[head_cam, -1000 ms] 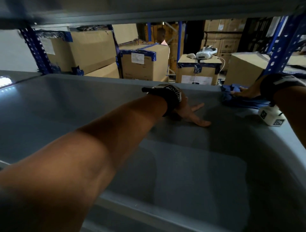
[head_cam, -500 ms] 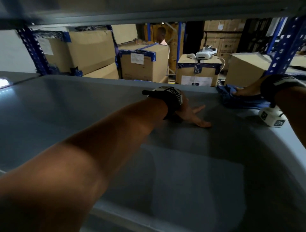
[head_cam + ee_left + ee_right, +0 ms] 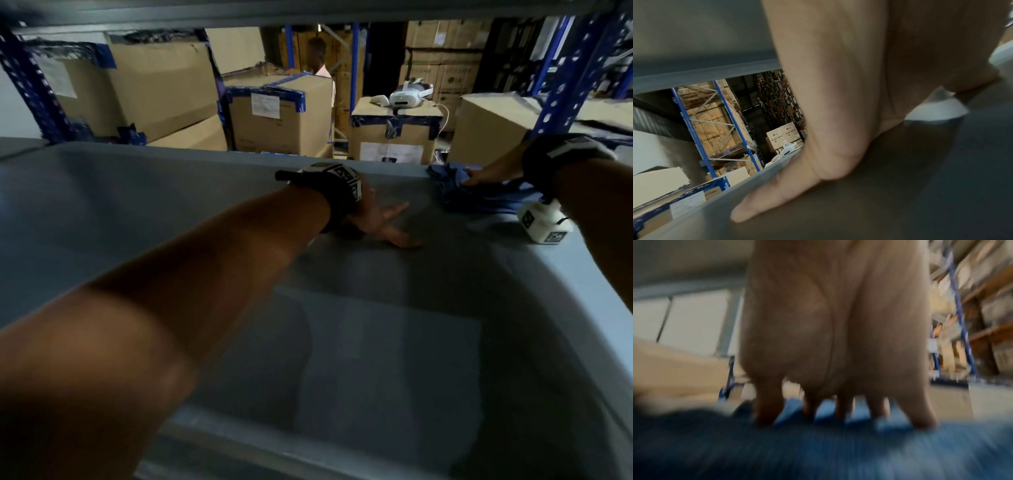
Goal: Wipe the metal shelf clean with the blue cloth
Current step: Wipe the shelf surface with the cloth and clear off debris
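Note:
The grey metal shelf (image 3: 171,212) fills the head view, with another shelf close above. My left hand (image 3: 383,222) lies flat on it near the middle, fingers spread and straight; the left wrist view shows the thumb (image 3: 777,191) pressed on the shelf (image 3: 900,194) by its far edge. The blue cloth (image 3: 479,198) is bunched at the far right corner. My right hand (image 3: 493,174) presses straight fingers down on it. In the blurred right wrist view the fingertips (image 3: 840,412) rest on the cloth (image 3: 859,451).
Blue rack uprights stand at the far left (image 3: 30,89) and far right (image 3: 561,85). Taped cardboard boxes (image 3: 281,113) sit behind the shelf, one carrying a white headset (image 3: 407,94). A person (image 3: 318,58) stands among the boxes.
My right hand has slid the cloth leftward and further toward the far edge of the shelf. The left hand has stayed flat in the same place.

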Demonstrator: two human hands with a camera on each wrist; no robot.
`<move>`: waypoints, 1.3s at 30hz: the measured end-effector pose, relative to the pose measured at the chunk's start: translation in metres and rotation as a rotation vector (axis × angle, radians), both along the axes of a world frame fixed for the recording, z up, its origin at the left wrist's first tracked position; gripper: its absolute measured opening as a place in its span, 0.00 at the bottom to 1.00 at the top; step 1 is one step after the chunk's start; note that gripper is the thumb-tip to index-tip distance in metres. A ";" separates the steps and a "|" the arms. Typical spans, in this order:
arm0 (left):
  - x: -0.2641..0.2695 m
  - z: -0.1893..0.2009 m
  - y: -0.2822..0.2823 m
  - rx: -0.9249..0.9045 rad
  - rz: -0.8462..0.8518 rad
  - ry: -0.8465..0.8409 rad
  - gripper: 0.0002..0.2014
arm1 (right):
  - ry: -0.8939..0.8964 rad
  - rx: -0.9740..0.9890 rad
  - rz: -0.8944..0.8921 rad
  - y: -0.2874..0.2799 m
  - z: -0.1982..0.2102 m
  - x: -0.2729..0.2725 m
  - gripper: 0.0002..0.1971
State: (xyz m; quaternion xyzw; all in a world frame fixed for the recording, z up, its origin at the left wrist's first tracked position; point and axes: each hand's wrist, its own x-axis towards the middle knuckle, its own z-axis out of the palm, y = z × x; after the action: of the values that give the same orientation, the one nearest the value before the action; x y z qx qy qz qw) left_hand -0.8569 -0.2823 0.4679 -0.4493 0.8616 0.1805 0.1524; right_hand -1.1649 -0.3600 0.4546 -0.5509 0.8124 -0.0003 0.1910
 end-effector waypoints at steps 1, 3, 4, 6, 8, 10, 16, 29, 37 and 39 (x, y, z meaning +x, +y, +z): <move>0.000 -0.001 0.000 -0.018 -0.003 -0.006 0.46 | 0.011 0.025 0.002 0.008 0.004 0.004 0.48; -0.001 -0.005 -0.001 -0.038 -0.015 -0.016 0.46 | 0.023 0.064 -0.053 0.020 0.004 0.011 0.38; -0.001 -0.006 -0.002 -0.040 -0.017 -0.010 0.46 | 0.000 0.077 -0.083 0.024 0.005 0.013 0.35; -0.001 -0.005 -0.005 -0.043 -0.021 -0.003 0.45 | 0.018 0.076 -0.036 0.027 0.009 0.020 0.36; 0.000 -0.002 -0.005 0.005 -0.017 0.011 0.45 | 0.049 0.051 0.007 0.020 0.010 0.019 0.46; -0.002 -0.001 -0.004 0.037 -0.012 0.034 0.45 | 0.050 0.019 -0.033 0.016 0.010 0.027 0.43; -0.003 -0.002 -0.004 -0.029 -0.034 -0.008 0.44 | 0.023 -0.020 -0.004 0.024 0.009 0.018 0.37; -0.008 0.000 -0.010 -0.024 0.007 -0.051 0.45 | 0.176 -0.035 0.070 0.029 0.016 0.035 0.28; -0.010 -0.008 -0.012 -0.047 0.005 -0.051 0.47 | 0.136 0.123 0.105 0.047 0.013 0.030 0.39; -0.009 -0.006 -0.018 -0.032 0.011 -0.076 0.48 | 0.118 0.082 0.084 0.035 0.007 0.026 0.36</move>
State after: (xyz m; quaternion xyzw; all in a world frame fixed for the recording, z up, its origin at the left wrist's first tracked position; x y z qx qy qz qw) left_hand -0.8661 -0.3001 0.4617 -0.4630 0.8555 0.1502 0.1768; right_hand -1.1390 -0.3247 0.4619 -0.5752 0.7978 0.0735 0.1650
